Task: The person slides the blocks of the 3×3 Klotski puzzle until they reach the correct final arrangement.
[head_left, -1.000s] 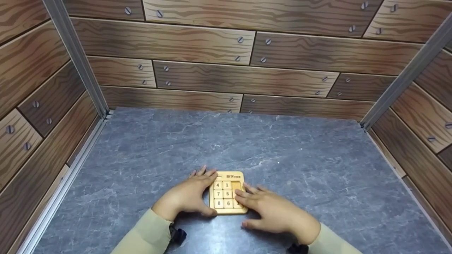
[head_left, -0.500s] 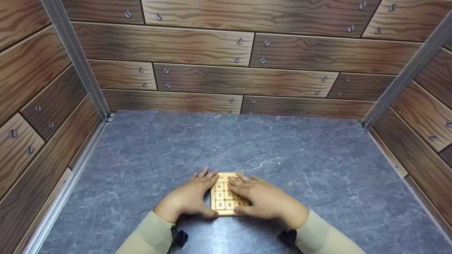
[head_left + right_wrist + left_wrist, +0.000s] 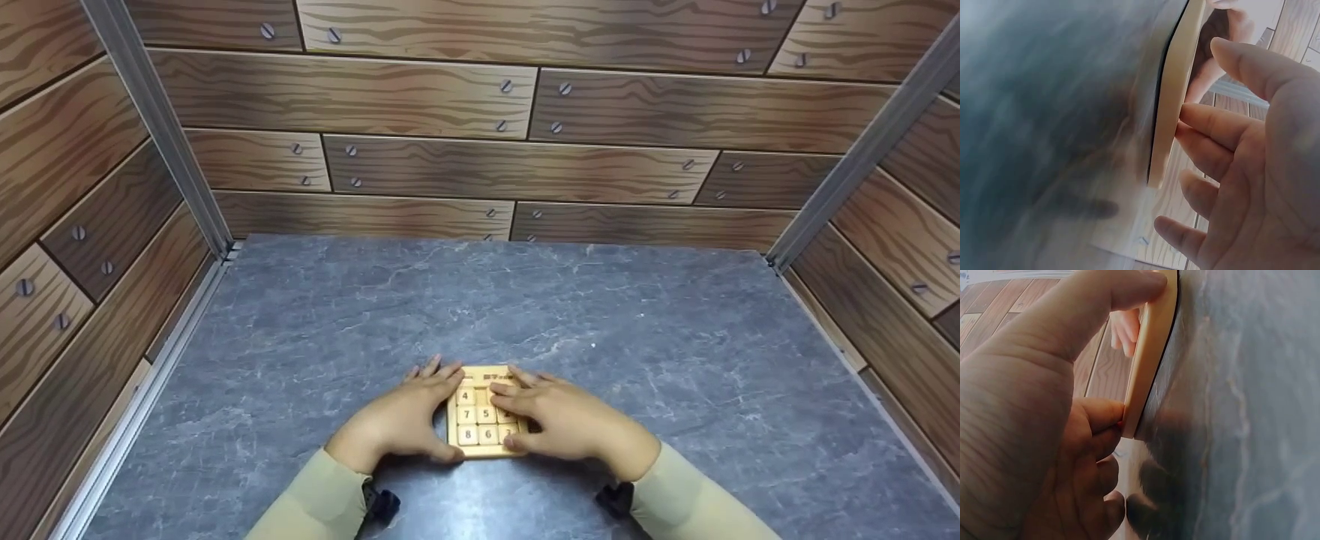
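Note:
A yellow wooden number sliding puzzle [image 3: 480, 451] lies flat on the grey marbled table. My left hand [image 3: 397, 416] holds its left side, thumb at the near corner and fingertips at the far corner; the left wrist view shows them against the puzzle's edge [image 3: 1151, 354]. Tiles 4, 7, 5, 8 and 6 are readable, and a gap [image 3: 481, 395] sits in the middle of the top row. My right hand [image 3: 566, 420] reaches over the right column with extended fingers touching there, hiding most of those tiles. In the right wrist view its fingertips meet the edge [image 3: 1176, 84].
Wood-plank-patterned walls [image 3: 435, 169] enclose the table [image 3: 360, 300] at the back and sides. Metal profiles [image 3: 142, 127] run along the corners. A tiny white speck [image 3: 593, 346] lies beyond the puzzle.
My right hand has moved left and farther over the puzzle, then slightly back right. The gap has shifted from top right to top middle, where tile 1 was. My left hand keeps its hold.

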`<state>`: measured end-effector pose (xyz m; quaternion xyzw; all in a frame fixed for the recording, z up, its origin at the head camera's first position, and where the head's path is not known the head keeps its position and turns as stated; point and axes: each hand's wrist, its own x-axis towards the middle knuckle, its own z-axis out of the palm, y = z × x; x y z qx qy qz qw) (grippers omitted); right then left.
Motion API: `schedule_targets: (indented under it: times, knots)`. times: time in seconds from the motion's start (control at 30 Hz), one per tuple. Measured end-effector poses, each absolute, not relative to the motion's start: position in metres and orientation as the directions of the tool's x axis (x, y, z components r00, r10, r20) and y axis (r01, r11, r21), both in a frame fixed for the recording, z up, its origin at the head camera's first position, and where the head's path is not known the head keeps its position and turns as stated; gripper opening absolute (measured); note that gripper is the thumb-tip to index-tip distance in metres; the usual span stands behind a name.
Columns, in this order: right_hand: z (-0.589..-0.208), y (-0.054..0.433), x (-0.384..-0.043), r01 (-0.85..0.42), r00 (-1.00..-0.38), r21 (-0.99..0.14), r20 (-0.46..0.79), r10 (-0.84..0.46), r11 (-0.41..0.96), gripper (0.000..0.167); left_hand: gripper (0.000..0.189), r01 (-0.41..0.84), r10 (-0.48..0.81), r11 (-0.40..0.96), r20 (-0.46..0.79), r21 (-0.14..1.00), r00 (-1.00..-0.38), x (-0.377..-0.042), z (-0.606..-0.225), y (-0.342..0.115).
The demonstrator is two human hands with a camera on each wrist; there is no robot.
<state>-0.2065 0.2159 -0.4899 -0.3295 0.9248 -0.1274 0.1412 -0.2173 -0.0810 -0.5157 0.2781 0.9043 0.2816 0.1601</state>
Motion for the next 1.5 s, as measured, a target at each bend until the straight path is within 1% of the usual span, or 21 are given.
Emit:
schedule_targets:
  times: [0.17,0.27,0.37,0.47,0.6,0.67,0.87,0.97,1.13,1.33,1.5]
  knots:
    - [-0.49,0.224,-0.208,-0.572,-0.743,-0.33,-0.177,-0.645,0.75,0.071,0.13,0.407,0.591,0.683,-0.132,0.606,-0.796,-0.217,-0.516,-0.084]
    - [-0.488,0.225,-0.209,-0.59,-0.737,-0.313,-0.169,-0.655,0.744,0.07,0.131,0.405,0.589,0.683,-0.131,0.608,-0.797,-0.217,-0.516,-0.086]
    - [-0.486,0.222,-0.21,-0.623,-0.727,-0.287,-0.132,-0.674,0.728,0.067,0.136,0.407,0.583,0.685,-0.119,0.605,-0.804,-0.217,-0.517,-0.087]
    - [-0.482,0.214,-0.213,-0.649,-0.716,-0.271,-0.1,-0.691,0.711,0.066,0.145,0.415,0.574,0.692,-0.101,0.59,-0.813,-0.218,-0.518,-0.089]
    - [-0.479,0.199,-0.215,-0.671,-0.696,-0.259,-0.102,-0.71,0.695,0.068,0.15,0.424,0.56,0.705,-0.079,0.568,-0.825,-0.22,-0.518,-0.091]
    - [-0.48,0.191,-0.216,-0.683,-0.682,-0.255,-0.112,-0.723,0.684,0.068,0.147,0.424,0.554,0.71,-0.073,0.563,-0.83,-0.22,-0.517,-0.091]
    - [-0.483,0.174,-0.218,-0.696,-0.644,-0.289,-0.154,-0.75,0.657,0.074,0.139,0.422,0.547,0.704,-0.058,0.572,-0.835,-0.219,-0.518,-0.089]
    - [-0.486,0.174,-0.218,-0.68,-0.647,-0.304,-0.178,-0.742,0.667,0.074,0.137,0.422,0.549,0.699,-0.054,0.578,-0.834,-0.219,-0.518,-0.087]
    - [-0.489,0.183,-0.218,-0.649,-0.671,-0.316,-0.19,-0.717,0.692,0.07,0.136,0.424,0.549,0.706,-0.06,0.567,-0.833,-0.218,-0.517,-0.085]
    - [-0.483,0.193,-0.215,-0.622,-0.7,-0.313,-0.189,-0.689,0.718,0.066,0.136,0.412,0.55,0.722,-0.098,0.556,-0.83,-0.218,-0.515,-0.084]
    - [-0.478,0.197,-0.212,-0.607,-0.712,-0.306,-0.201,-0.673,0.733,0.065,0.134,0.405,0.551,0.723,-0.114,0.559,-0.826,-0.219,-0.515,-0.083]
